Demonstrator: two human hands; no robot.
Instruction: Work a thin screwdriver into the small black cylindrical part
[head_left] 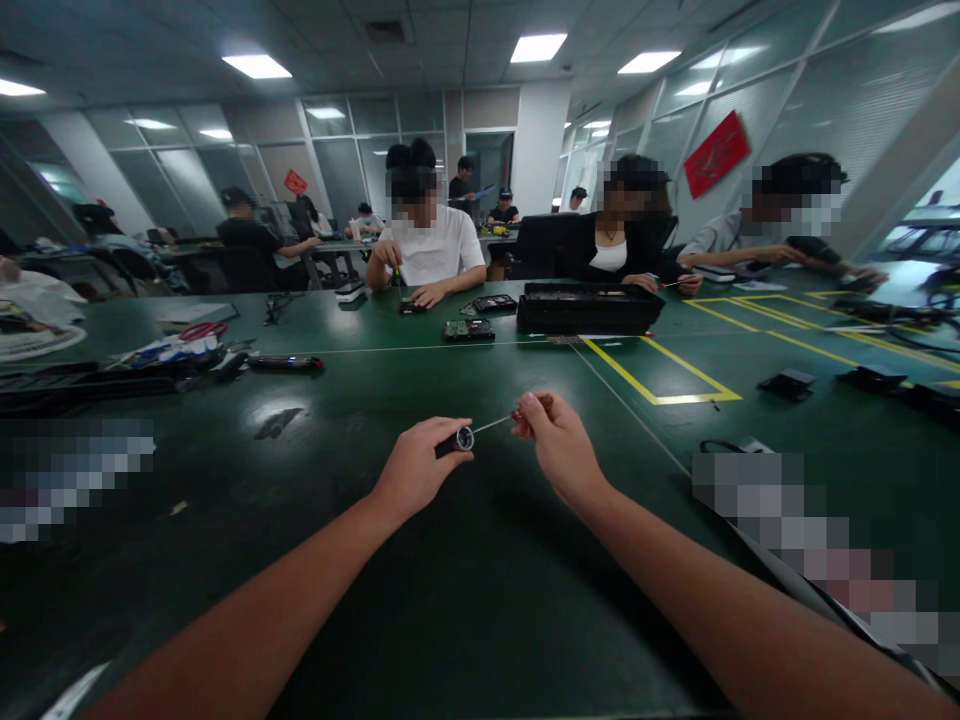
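Above the green tabletop (pixel 465 600), my left hand (pixel 414 468) is closed around a short black cylinder (pixel 464 439). Its round, silver-rimmed end, much like a flashlight's head, faces toward me. My right hand (pixel 555 435) pinches a slim screwdriver (pixel 493 425) by a reddish end mostly covered by the fingers. From there its thin metal shaft runs left, and the tip meets the cylinder's rim or lies just by it; which one I cannot tell.
Across the table a person in a white shirt (pixel 454 240) works on small parts. A long black casing (pixel 589 308) and a green circuit board (pixel 469 330) lie ahead. Left are a dark pen-like tool (pixel 286 363) and red-handled pliers (pixel 202 332); black brackets (pixel 787 384) lie right.
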